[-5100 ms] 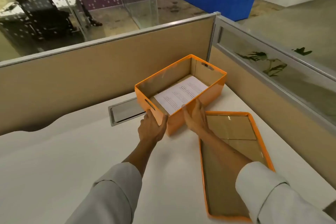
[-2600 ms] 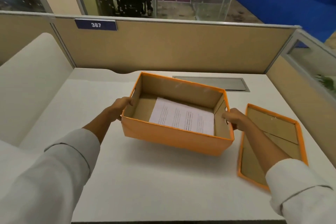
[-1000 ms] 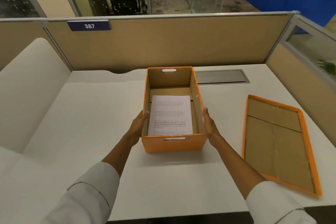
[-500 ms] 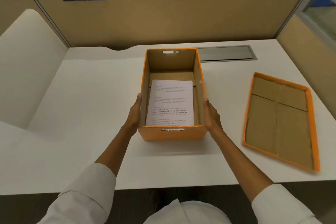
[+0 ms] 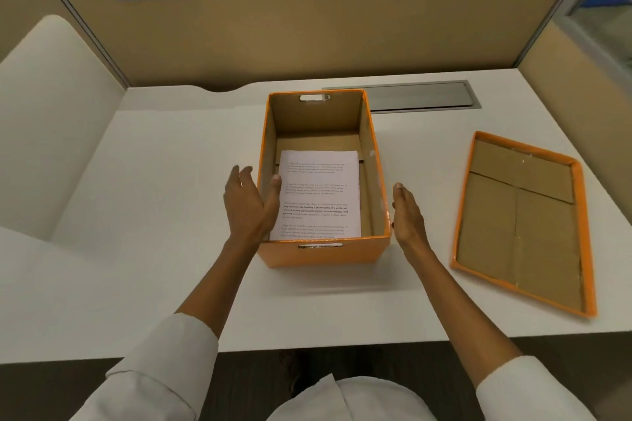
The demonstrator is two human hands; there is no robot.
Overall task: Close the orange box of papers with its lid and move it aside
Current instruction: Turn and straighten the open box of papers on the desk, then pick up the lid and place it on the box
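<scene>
Open hands beside an uncovered box, lid waiting to the right.

The left hand (image 5: pixel 248 207) hangs spread at the box's left wall, thumb over the rim and holding nothing; the right hand (image 5: pixel 407 215) is flat and empty just beside the right wall, and whether it touches the card is hard to tell. Between them the orange box (image 5: pixel 323 255) stands open mid-desk with the papers (image 5: pixel 319 195) lying flat inside. Its lid (image 5: pixel 521 219) lies inside-up on the desk (image 5: pixel 154 198) to the right, well apart. To close it well, I judge the lid should be taken by both long edges, turned over, lined up with the rim and pressed down evenly. The print on the sheets is too small to read, the stack's depth cannot be judged, and the lid's orange top is hidden.
</scene>
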